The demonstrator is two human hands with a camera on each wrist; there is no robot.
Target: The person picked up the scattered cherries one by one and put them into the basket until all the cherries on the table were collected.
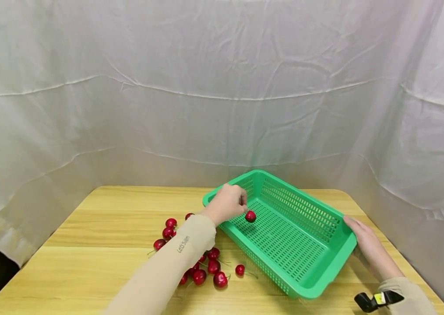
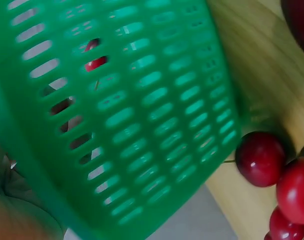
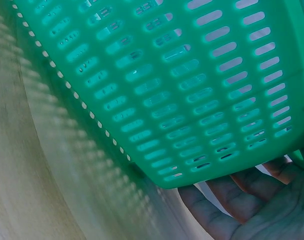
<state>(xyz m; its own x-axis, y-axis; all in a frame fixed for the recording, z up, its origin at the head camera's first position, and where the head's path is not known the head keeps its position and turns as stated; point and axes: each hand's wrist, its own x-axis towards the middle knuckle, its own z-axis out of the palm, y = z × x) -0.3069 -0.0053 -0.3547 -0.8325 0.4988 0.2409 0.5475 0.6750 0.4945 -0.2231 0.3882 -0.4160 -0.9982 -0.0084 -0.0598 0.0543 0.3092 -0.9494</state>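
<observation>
My left hand (image 1: pixel 227 203) hangs over the left end of a green plastic basket (image 1: pixel 316 288). Just below its fingertips is one red cherry (image 1: pixel 250 216), seemingly pinched by the stem. Through the slots in the left wrist view the same cherry (image 2: pixel 96 63) shows with a thin stem, the fingers partly hidden by the basket wall. My right hand (image 1: pixel 371 249) grips the basket's right end at the rim. In the right wrist view its fingers (image 3: pixel 206 210) curl against the outside of the slotted wall. The basket seems tilted, its near side off the table.
A pile of cherries (image 1: pixel 199 276) lies left of the basket, partly covered by my left sleeve (image 1: pixel 178 258). One cherry (image 1: pixel 239 270) sits apart beside the basket's near side. The wooden table (image 1: pixel 100 227) is bordered by white cloth (image 1: pixel 222 127) behind and at the sides.
</observation>
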